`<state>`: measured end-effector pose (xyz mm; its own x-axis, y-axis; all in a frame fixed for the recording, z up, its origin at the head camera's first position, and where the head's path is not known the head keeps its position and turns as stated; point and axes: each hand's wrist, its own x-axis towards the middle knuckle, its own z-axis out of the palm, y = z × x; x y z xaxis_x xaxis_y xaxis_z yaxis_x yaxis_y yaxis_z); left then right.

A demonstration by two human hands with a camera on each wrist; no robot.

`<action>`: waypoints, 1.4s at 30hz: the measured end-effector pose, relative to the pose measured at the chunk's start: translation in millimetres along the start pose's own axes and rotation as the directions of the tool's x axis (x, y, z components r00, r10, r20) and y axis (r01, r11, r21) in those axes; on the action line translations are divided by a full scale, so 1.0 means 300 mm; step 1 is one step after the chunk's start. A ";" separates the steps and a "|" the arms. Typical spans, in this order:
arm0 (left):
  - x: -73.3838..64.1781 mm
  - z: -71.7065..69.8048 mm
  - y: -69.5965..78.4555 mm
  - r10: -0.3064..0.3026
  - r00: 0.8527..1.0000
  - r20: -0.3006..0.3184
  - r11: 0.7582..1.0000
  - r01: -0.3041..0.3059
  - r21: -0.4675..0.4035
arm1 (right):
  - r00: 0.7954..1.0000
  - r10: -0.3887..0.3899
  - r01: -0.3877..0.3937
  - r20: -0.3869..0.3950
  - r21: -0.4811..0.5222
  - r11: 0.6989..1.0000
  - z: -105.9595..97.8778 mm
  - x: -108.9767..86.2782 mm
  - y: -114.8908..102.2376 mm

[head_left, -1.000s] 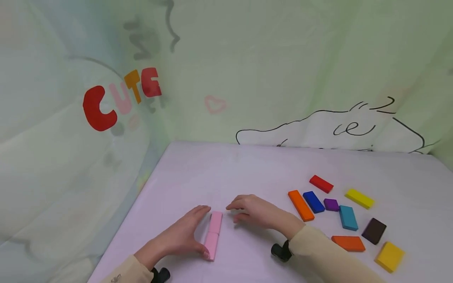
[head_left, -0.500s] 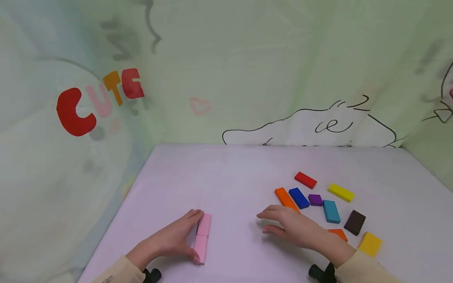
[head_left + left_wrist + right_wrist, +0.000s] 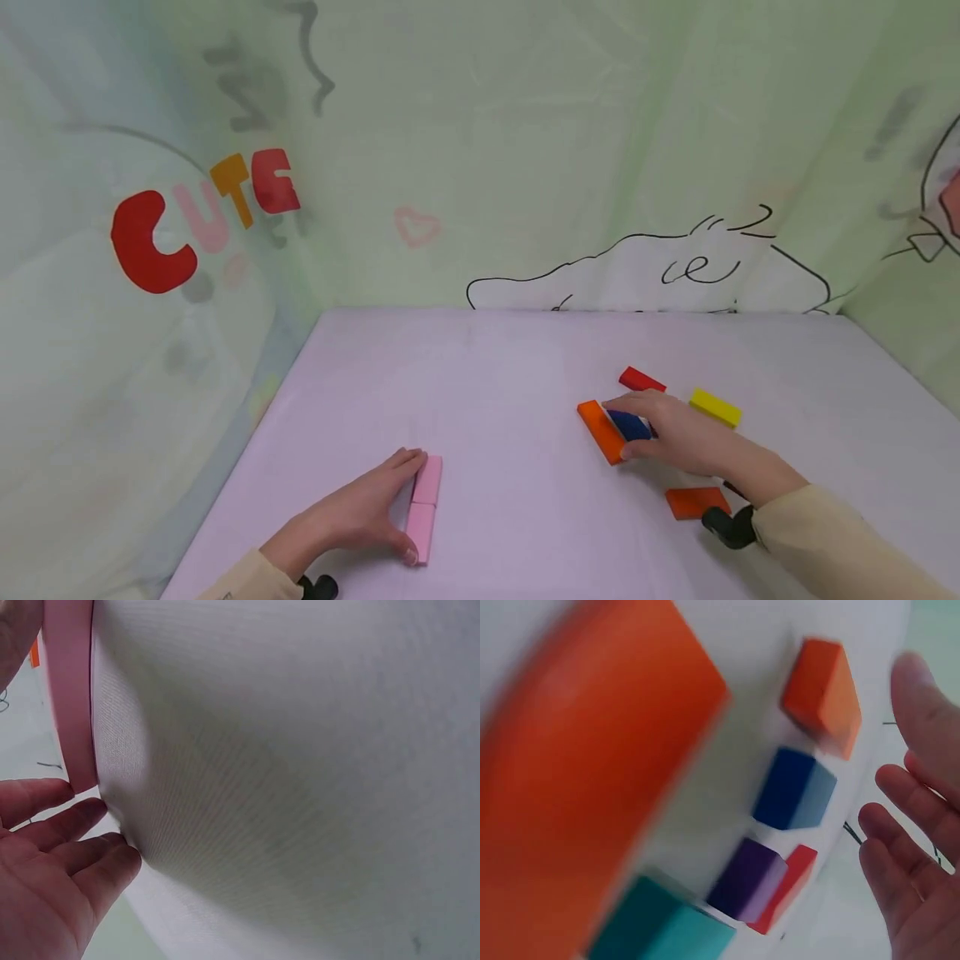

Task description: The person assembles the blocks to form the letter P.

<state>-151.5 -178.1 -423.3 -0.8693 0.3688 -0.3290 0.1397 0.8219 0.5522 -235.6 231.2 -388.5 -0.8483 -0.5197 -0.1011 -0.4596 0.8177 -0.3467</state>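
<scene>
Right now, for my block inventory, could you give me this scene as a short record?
left hand: alongside two pink blocks, set end to end
right hand: spread over the blue block
beside blue: orange block
nearer the person: second orange block
beyond right hand: red block, yellow block
right wrist view adds: purple block, teal block

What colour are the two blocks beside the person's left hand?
Pink: the farther block and nearer block both show best in the head view.

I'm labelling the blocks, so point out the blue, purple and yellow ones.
Blue block (image 3: 788, 787): right wrist view, on its darker face.
Purple block (image 3: 739, 878): right wrist view, on its darker face.
Yellow block (image 3: 716, 407): head view, on its top face.
</scene>
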 end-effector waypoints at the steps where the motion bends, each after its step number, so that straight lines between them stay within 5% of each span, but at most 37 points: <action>1: 0.000 0.002 -0.002 -0.001 1.000 0.001 1.000 0.001 -0.010 | 1.000 0.008 -0.008 0.015 0.000 1.000 -0.005 0.012 0.003; 16: -0.006 -0.005 0.004 0.013 1.000 -0.006 1.000 -0.013 -0.008 | 0.976 0.048 -0.044 0.213 -0.027 0.999 -0.019 0.125 0.020; 30: -0.012 -0.011 0.003 -0.001 1.000 -0.006 1.000 0.001 -0.008 | 0.982 0.019 -0.012 0.190 -0.037 0.999 0.006 0.142 0.003; 42: -0.007 -0.002 -0.010 0.010 1.000 -0.009 1.000 -0.010 -0.010 | 0.988 -0.102 0.105 0.119 -0.018 0.994 0.072 0.205 -0.095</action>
<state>-150.5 -181.7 -423.9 -0.8720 0.3729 -0.3170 0.1434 0.8140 0.5629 -268.9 170.5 -405.1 -0.7598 -0.6261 -0.1752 -0.5507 0.7630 -0.3384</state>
